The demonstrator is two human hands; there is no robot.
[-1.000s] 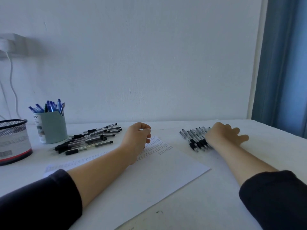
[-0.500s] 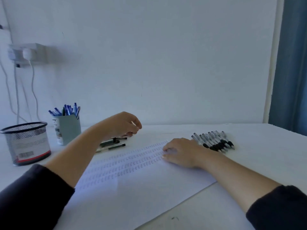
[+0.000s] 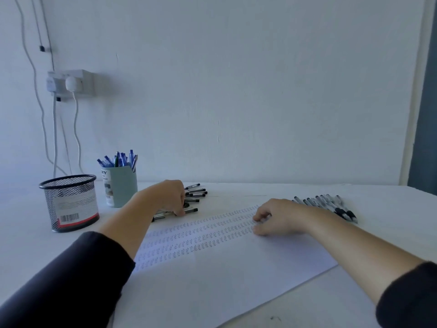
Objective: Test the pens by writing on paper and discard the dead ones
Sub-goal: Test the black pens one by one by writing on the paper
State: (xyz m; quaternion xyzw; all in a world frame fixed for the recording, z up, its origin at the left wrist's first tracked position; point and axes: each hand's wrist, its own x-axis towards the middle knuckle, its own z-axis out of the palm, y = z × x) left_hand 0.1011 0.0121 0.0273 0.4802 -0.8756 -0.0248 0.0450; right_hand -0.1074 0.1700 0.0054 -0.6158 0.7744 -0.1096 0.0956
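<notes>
A person's left hand [image 3: 169, 197], reaching out from a dark sleeve [image 3: 71, 280], comes down knuckles-up on a loose pile of black-capped pens [image 3: 195, 196] at the far left-centre of a white table [image 3: 378, 233], its fingertips curled onto one pen [image 3: 189, 211] at the near edge of the pile; whether the pen is actually pinched cannot be told. The right hand [image 3: 280, 217] rests palm-down on the far part of a white sheet of paper [image 3: 224, 268], fingers loosely bent and holding nothing, touching rows of small handwritten marks. Just beyond its wrist lies a neat row of pens [image 3: 326, 204], side by side on the table. At far left stands a black mesh basket [image 3: 69, 202] with a barcode label, and beside it a pale green cup [image 3: 120, 185] holding blue pens upright. Behind, a plain white wall [image 3: 236, 91] carries a socket [image 3: 68, 84] with a plug and trailing cables; a dark curtain [image 3: 425, 114] edges the right.
</notes>
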